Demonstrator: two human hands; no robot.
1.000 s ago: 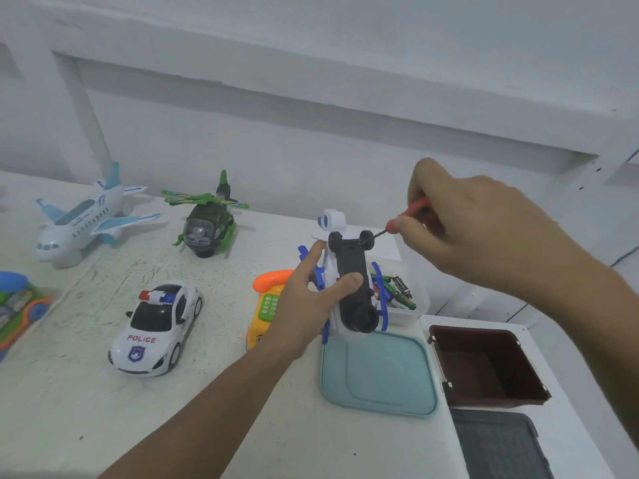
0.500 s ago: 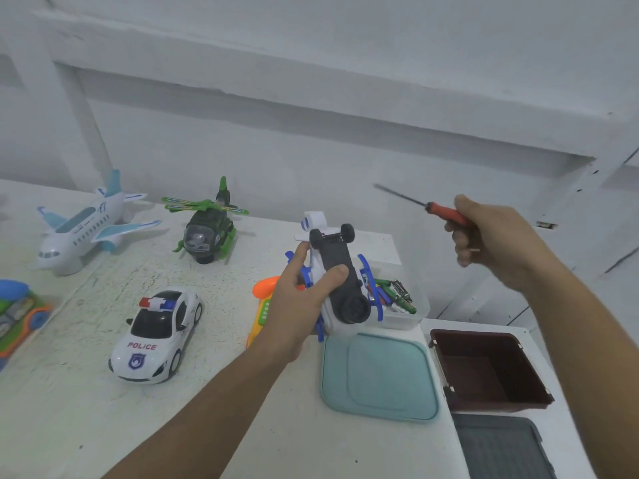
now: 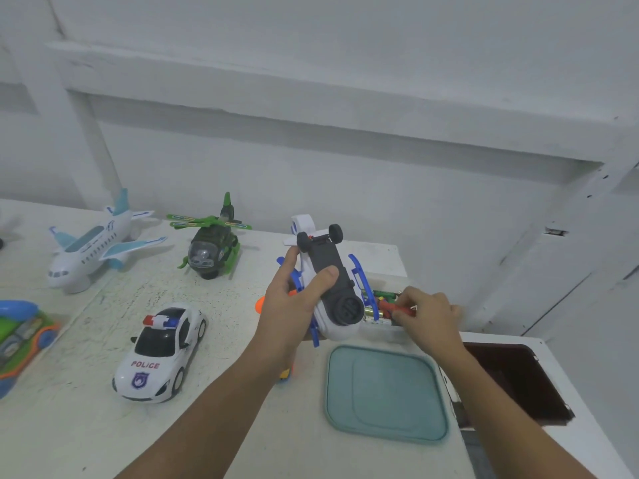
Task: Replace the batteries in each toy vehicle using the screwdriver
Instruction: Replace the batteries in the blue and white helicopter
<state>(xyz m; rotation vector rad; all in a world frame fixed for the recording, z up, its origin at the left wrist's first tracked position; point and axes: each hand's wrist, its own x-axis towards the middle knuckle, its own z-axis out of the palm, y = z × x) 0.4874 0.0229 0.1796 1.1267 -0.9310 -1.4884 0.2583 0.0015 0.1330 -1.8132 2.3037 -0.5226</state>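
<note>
The left hand is clamped around the upturned white-and-blue toy helicopter, held above the counter just left of the clear battery box. The right hand is closed on the red-handled screwdriver over that box. A loosened screw or cover could drop from the tilted toy and roll away.

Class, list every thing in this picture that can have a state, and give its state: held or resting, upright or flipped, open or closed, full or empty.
White and blue toy: underside up, held by left hand.
Screwdriver: in right hand, over the clear box.
Clear box: open, holds batteries.
Teal lid: off, flat on table.
Brown bin: open; contents unclear.
Police car, plane, green helicopter: upright, untouched.
</note>
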